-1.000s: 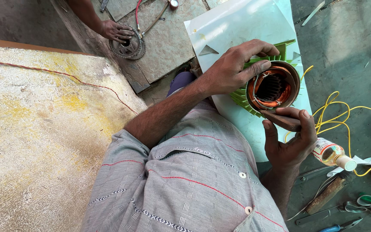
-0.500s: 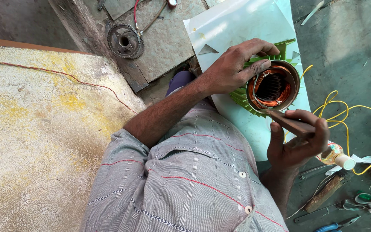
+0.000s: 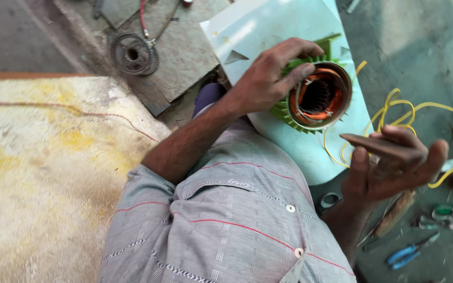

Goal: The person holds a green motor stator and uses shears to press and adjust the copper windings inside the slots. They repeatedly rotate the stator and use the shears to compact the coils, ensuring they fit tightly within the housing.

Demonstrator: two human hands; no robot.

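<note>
My left hand (image 3: 268,78) gripped the green motor stator (image 3: 315,94) from its near side, fingers curled over the finned rim and the thumb pressed against the metal ring at its mouth. The stator lay tipped on a pale sheet (image 3: 268,31), its opening turned toward my right side, and inside it I could see the copper windings (image 3: 310,99) packed around the bore. Thin yellow wires (image 3: 420,112) ran out from beside the stator and looped over the grey floor (image 3: 410,47) past my right hand.

My right hand (image 3: 394,167) was held palm up just beside the stator, apart from it. Its fingers were loosely curled around a flat brown stick (image 3: 373,142), which lay across the fingertips with its tip pointing toward the stator; the thumb stood out to the side.

Below that hand some tools lay on the floor: blue-handled pliers (image 3: 410,254), a green-handled tool (image 3: 449,214) and a wooden-handled tool (image 3: 394,215). A small roll of tape (image 3: 331,200) sat near my wrist. Further off, beyond my left arm, a dark round gear-like part (image 3: 133,54) rested on a stone slab (image 3: 184,57), with a red cable (image 3: 143,21) passing just beside it.
</note>
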